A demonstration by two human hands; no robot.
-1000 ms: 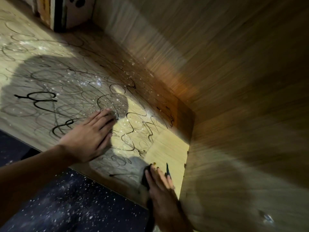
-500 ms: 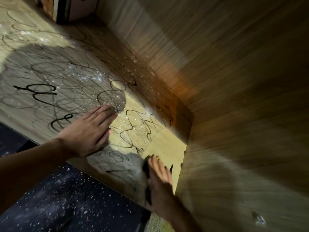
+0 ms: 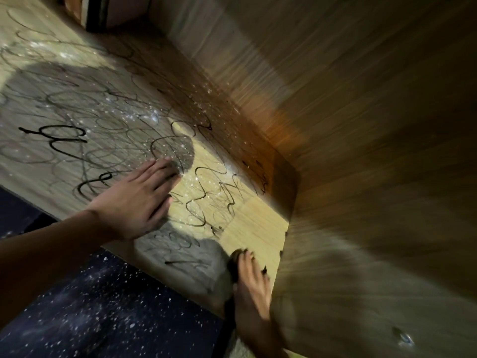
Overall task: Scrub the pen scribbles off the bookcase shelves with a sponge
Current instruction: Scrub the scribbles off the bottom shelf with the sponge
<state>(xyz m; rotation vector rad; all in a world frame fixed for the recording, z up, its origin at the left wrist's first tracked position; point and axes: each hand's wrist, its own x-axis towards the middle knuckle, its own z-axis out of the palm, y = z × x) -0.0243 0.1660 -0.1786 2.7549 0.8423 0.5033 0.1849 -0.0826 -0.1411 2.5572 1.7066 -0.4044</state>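
Observation:
The wooden shelf (image 3: 260, 228) is covered with black pen scribbles (image 3: 201, 187) and wet, glittering droplets. My left hand (image 3: 139, 202) rests flat on the shelf, fingers straight, over the scribbles near the middle. My right hand (image 3: 251, 285) presses a dark sponge (image 3: 233, 264) onto the shelf near its front right corner, beside the side panel. Only the sponge's dark edge shows under and left of my fingers. A bare strip of wood lies just beyond the sponge.
The bookcase side panel (image 3: 361, 254) rises close on the right and the back panel (image 3: 258, 60) runs along the far edge. Books (image 3: 95, 11) stand at the far left corner. Below the shelf front is dark speckled floor (image 3: 103, 306).
My right hand with the sponge has slid a little forward along the shelf by the side panel. My left hand stays flat in the same place.

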